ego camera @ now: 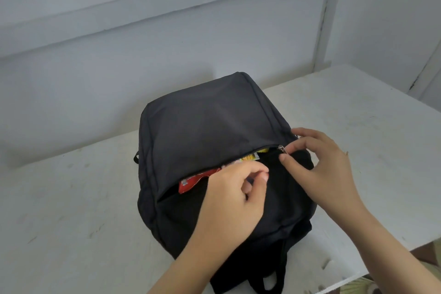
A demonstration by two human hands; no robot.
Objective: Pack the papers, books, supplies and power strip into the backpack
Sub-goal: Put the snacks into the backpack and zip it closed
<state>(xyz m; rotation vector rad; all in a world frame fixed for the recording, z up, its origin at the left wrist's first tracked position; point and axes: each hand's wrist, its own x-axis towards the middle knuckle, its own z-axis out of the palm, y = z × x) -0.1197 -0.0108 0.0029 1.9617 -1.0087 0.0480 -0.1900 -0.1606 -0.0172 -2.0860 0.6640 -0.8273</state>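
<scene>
A black backpack [210,131] lies flat on the white table [71,210], its straps toward me. Its front pocket is partly unzipped, and red [191,180] and yellow [249,157] packets show in the gap. My left hand [233,198] lies on the pocket with its fingers curled, pinching the pocket's lower edge near the opening. My right hand [319,167] pinches the small metal zipper pull [281,148] at the right end of the opening between thumb and forefinger. No papers, books or power strip are visible outside the bag.
A white panelled wall [167,31] rises behind the table. The table's front right edge [358,278] runs close to my right forearm, with patterned floor or cloth below it.
</scene>
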